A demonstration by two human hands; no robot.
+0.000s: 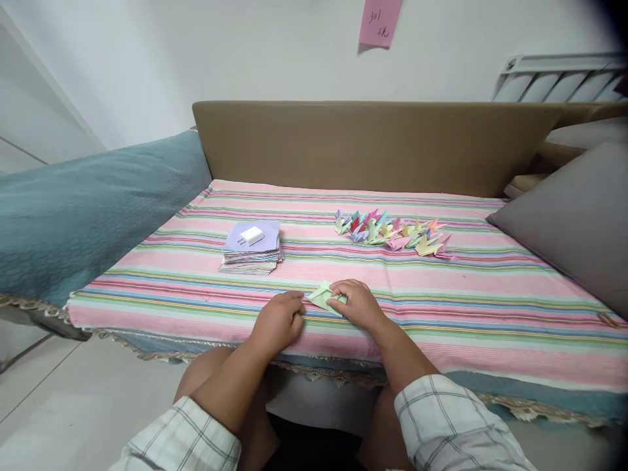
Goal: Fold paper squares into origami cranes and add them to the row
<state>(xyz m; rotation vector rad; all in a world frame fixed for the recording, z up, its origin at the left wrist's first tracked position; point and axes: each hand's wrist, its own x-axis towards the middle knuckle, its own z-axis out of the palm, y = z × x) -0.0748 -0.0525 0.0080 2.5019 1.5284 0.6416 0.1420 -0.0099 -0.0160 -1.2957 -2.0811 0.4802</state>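
Observation:
A small light-green folded paper (321, 296) lies on the striped cloth in front of me. My right hand (360, 303) grips its right side between thumb and fingers, which cover part of it. My left hand (280, 320) rests on the cloth with its fingers curled. Its fingertips are close by the paper's left point; whether they touch it I cannot tell. No object shows in the left fingers. Beyond my right hand sits a cluster of folded paper cranes (392, 232) in several colours.
Back left is a stack of square paper (252, 255) with a white charger plug (252, 236) on top. The striped cloth (171, 288) covers a sofa seat. A brown backrest (363, 147) rises behind, a blue-covered armrest (108, 190) stands left, and a grey cushion (574, 216) leans right.

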